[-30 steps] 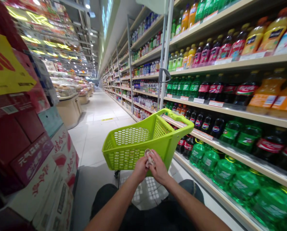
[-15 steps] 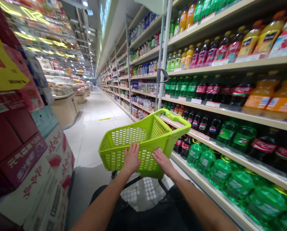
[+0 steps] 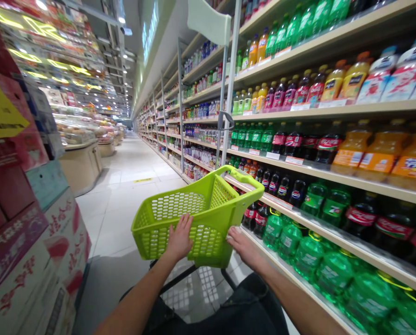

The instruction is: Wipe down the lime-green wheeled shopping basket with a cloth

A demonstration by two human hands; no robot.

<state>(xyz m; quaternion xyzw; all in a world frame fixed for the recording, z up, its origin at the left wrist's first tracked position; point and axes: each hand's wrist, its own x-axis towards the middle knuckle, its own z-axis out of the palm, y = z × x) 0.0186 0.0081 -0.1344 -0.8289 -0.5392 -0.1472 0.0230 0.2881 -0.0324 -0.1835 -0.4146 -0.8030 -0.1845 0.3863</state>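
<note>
A lime-green plastic shopping cart [image 3: 208,242] stands side-on before me, its basket walls pierced with honeycomb holes and its handle at the right. The basket looks bare inside. My left hand [image 3: 180,238] lies open against the basket's near side, fingers stretched upward. At the basket's rear lower corner is my right hand [image 3: 241,244], its fingers bent and close together. A small whitish patch shows at those fingers; I cannot make out what it is. Dark-clothed knees [image 3: 253,298] are below the cart.
Shelves [image 3: 333,111] of drink bottles line the right side, close to the cart handle. Large green bottles [image 3: 333,265] fill the bottom shelf. Stacked cartons [image 3: 54,242] stand at the left. A pale tiled aisle [image 3: 131,163] runs ahead past display counters [image 3: 80,165].
In view, the cart and both hands have shifted left and slightly down. My right hand has slid off the basket's side wall to its rear corner, fingers more bent.
</note>
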